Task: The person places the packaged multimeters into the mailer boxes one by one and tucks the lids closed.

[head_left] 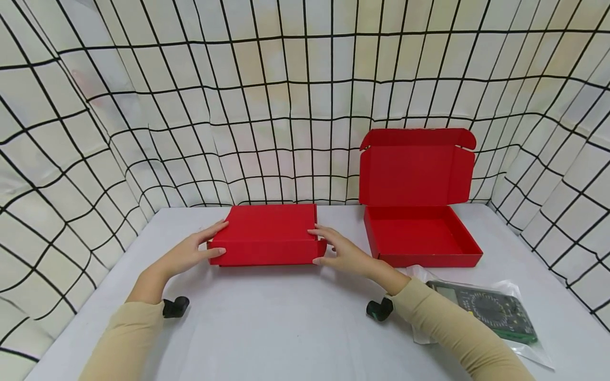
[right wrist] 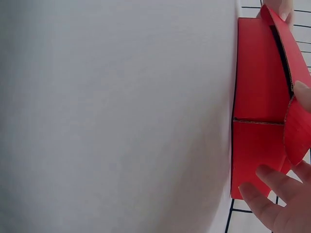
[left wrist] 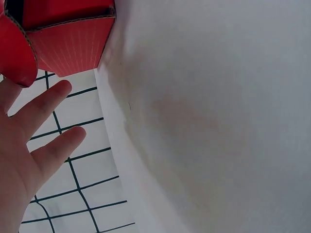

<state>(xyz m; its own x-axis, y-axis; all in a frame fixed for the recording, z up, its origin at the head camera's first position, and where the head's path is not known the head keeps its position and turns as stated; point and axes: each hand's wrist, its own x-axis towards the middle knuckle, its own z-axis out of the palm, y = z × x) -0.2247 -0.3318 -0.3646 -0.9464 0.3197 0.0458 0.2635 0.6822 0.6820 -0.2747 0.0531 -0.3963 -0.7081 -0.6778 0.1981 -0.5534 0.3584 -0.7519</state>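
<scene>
A red cardboard box (head_left: 269, 225) lies on the table with its lid lowered and the front flap (head_left: 267, 253) outside the front wall. My left hand (head_left: 188, 254) holds the lid's left end, thumb on the flap and fingers at the edge. At the other end my right hand (head_left: 345, 253) holds the lid's right corner, with its thumb (right wrist: 303, 95) on the flap. A rounded side tab (right wrist: 297, 131) sticks out there between thumb and fingers. A dark gap shows under the lid in the right wrist view. The inside of this box is hidden.
To the right stands a second red box (head_left: 423, 260), its lid upright. A dark multimeter (head_left: 491, 309) in a clear plastic bag lies at the front right, partly behind the right sleeve (head_left: 452, 323). White cloth with a black grid (head_left: 305, 127) surrounds the white table (head_left: 286, 323).
</scene>
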